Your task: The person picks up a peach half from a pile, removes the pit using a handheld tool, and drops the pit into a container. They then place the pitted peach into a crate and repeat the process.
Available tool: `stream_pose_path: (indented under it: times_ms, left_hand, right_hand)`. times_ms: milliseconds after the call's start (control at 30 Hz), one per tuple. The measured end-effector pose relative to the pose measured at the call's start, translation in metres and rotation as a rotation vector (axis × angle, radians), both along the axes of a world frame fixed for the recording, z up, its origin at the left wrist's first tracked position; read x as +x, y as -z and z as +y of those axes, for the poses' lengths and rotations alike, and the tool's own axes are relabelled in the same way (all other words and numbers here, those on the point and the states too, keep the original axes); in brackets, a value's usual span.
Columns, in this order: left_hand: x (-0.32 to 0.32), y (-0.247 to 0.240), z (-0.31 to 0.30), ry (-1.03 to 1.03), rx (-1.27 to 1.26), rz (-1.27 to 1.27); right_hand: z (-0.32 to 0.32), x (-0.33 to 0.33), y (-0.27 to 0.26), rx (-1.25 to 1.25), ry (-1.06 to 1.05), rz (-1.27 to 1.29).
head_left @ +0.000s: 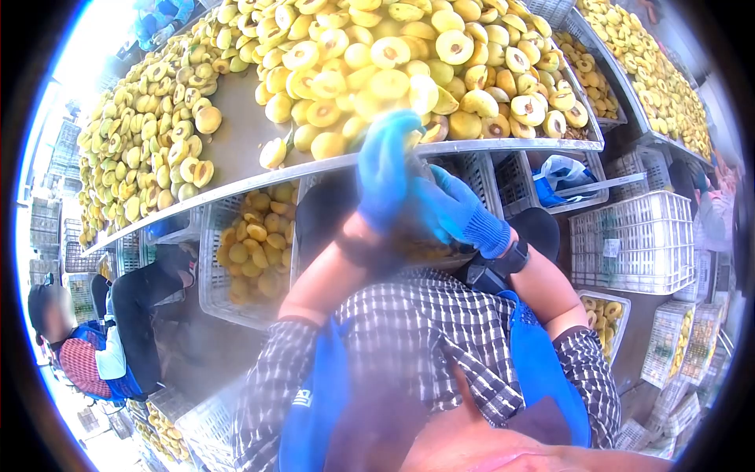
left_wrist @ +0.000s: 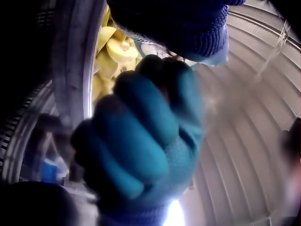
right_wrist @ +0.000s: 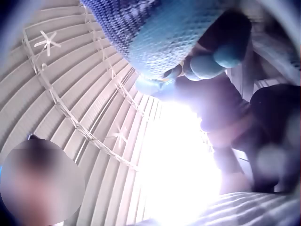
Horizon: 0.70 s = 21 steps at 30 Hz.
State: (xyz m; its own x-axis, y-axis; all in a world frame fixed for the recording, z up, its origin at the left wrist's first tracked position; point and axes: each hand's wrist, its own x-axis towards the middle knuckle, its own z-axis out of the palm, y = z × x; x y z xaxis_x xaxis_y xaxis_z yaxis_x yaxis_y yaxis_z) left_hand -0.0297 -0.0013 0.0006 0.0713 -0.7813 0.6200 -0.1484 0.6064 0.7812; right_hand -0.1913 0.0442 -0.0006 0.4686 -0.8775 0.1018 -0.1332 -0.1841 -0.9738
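In the head view my blue-gloved left hand (head_left: 383, 169) is raised at the tray's (head_left: 338, 163) near edge, blurred, with a yellowish piece of fruit (head_left: 413, 139) at its fingertips. The left wrist view shows this hand (left_wrist: 141, 127) with its fingers curled; the palm side is hidden. Close beside it on the right is my gloved right hand (head_left: 460, 208), angled toward the left one. Its fingers look bent in the right wrist view (right_wrist: 188, 42), but what lies within them is hidden. Halved yellow fruits (head_left: 389, 52) with brown centres heap the tray.
Below the tray edge stands a crate of yellow fruit (head_left: 255, 252). A white crate (head_left: 629, 240) and a crate with a blue-and-white bag (head_left: 562, 179) are at the right. Another person (head_left: 118, 346) sits at the left. More fruit (head_left: 653, 71) lies on a tray at the far right.
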Motion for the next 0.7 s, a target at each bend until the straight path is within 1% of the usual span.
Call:
stream_pose_path:
  times_ms: [33, 67, 133, 167, 233, 267, 300, 367, 433, 467, 500, 567, 667, 700]
  left_hand:
    - [-0.001, -0.009, 0.004, -0.054, 0.009, -0.034]
    - [0.004, -0.018, 0.01, 0.051, 0.219, 0.067]
    - [0.001, -0.016, 0.008, 0.223, 0.511, 0.311]
    - [0.001, -0.012, 0.007, 0.243, 0.524, 0.286]
    - [0.004, -0.007, 0.002, 0.274, 0.541, 0.237]
    - [0.005, -0.001, -0.003, 0.241, 0.462, 0.196]
    - [0.007, -0.003, -0.003, 0.245, 0.523, 0.23]
    - [0.01, -0.007, -0.003, 0.253, 0.643, 0.302]
    - [0.015, -0.009, -0.007, 0.27, 0.626, 0.154]
    - [0.016, -0.009, -0.007, 0.28, 0.622, 0.081]
    - [0.016, -0.01, -0.008, 0.311, 0.605, 0.105]
    - [0.015, -0.013, -0.008, 0.372, 0.573, 0.152]
    - [0.004, -0.017, 0.0, 0.434, 0.682, 0.533]
    - [0.001, -0.017, 0.002, 0.431, 0.7, 0.592]
  right_hand:
    - [-0.001, 0.001, 0.004, -0.136, -0.001, 0.05]
    - [-0.006, -0.001, 0.006, -0.445, 0.011, 0.183]
    - [-0.008, -0.004, -0.004, -0.5, -0.006, 0.315]
    - [-0.007, -0.009, -0.014, -0.249, -0.036, 0.311]
    - [-0.01, -0.015, -0.017, -0.17, -0.01, 0.39]
    - [-0.012, -0.02, -0.006, -0.336, 0.049, 0.471]
    - [-0.013, -0.016, -0.008, -0.503, 0.107, 0.55]
    - [-0.002, -0.009, -0.018, -0.588, 0.11, 0.569]
    - [0.005, 0.0, 0.0, -0.449, 0.175, 0.437]
    - [0.0, -0.001, 0.005, -0.469, 0.123, 0.319]
    - [-0.005, 0.001, 0.005, -0.486, 0.064, 0.204]
    - [0.003, -0.004, -0.019, 0.751, -0.048, -0.179]
    - [0.005, -0.007, -0.015, 0.74, -0.093, -0.28]
    - [0.006, -0.006, -0.015, 0.735, -0.083, -0.282]
